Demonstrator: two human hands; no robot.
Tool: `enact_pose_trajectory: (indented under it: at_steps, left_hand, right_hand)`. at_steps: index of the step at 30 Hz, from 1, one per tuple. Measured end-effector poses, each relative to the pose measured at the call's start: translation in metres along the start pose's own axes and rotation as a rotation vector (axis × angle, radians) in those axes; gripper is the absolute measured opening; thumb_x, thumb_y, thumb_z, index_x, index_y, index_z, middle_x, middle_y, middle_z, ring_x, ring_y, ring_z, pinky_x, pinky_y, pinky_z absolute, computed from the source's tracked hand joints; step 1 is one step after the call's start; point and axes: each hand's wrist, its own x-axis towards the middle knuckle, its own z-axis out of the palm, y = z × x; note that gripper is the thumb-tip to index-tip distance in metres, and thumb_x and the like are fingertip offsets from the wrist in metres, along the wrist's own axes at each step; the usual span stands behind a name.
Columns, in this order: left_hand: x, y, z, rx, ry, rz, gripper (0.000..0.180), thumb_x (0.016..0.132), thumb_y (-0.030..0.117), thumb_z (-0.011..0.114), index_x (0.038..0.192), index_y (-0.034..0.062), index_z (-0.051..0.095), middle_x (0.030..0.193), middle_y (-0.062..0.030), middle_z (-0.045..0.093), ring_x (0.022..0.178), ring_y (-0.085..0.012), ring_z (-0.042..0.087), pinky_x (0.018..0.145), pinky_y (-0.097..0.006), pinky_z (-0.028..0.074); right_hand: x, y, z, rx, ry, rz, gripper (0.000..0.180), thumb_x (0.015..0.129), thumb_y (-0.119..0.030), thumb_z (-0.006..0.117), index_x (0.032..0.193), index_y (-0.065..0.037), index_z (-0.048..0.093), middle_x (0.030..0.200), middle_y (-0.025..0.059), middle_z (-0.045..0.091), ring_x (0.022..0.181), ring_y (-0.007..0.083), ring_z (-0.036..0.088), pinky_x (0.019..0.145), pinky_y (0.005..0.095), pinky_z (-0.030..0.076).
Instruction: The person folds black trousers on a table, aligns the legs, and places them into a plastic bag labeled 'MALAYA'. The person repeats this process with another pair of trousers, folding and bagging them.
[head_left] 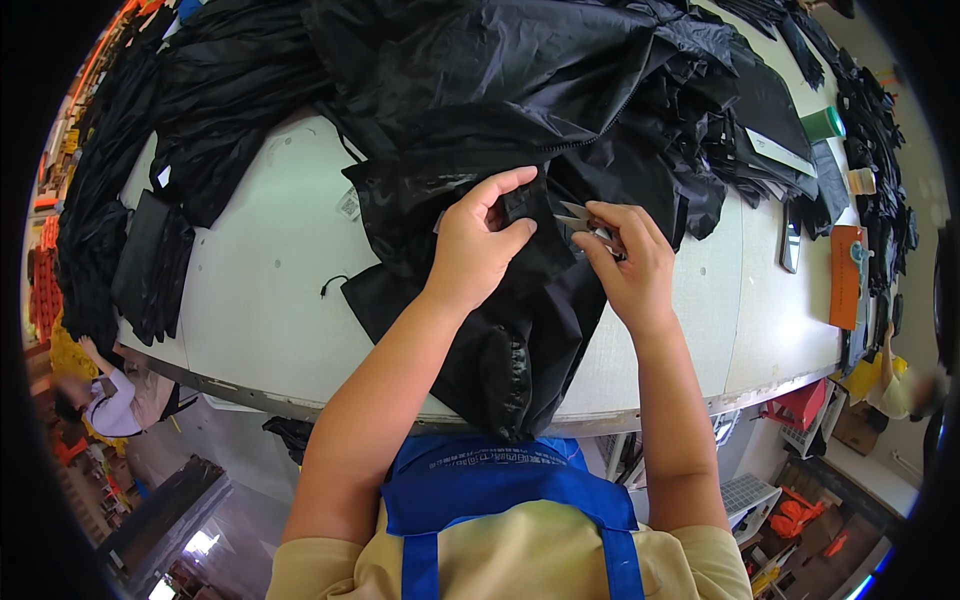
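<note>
At the centre of the frame, a person's left hand (472, 245) pinches a glossy black fabric garment (530, 305) between thumb and fingers, while the right hand (637, 265) closes its fingers around small silver metal snips (576, 222), blades pointing toward the cloth. The garment lies across a pale, smooth desk (265, 250); a green cylinder (822, 125) sits at upper right.

Bright light, strong fisheye curvature, black corners.
</note>
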Motion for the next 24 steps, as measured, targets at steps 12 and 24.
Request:
enact_pose_trajectory:
  at_steps: [12,24]
  left_hand:
    - [0.002,0.003,-0.009,-0.177,-0.074,-0.084,0.050,0.080,-0.012,0.060,0.128,0.0003,0.053,0.110,-0.0050,0.060,0.098,-0.0080,0.056,0.089,-0.023,0.046]
    - [-0.203,-0.130,-0.104,0.150,0.659,-0.255,0.058,0.080,0.006,0.068,0.130,0.0057,0.038,0.115,-0.0088,0.048,0.103,-0.0199,0.050,0.089,-0.033,0.043]
  right_hand:
    - [0.022,0.015,0.022,0.047,-0.002,-0.191,0.028,0.070,-0.006,0.077,0.096,-0.006,0.068,0.088,0.0069,0.065,0.075,0.0204,0.062,0.065,0.0286,0.047]
    - [-0.133,0.139,-0.035,-0.234,0.391,0.649,0.028,0.086,-0.018,0.069,0.107,-0.002,0.061,0.083,-0.0002,0.057,0.067,0.0072,0.048,0.060,0.0229,0.041]
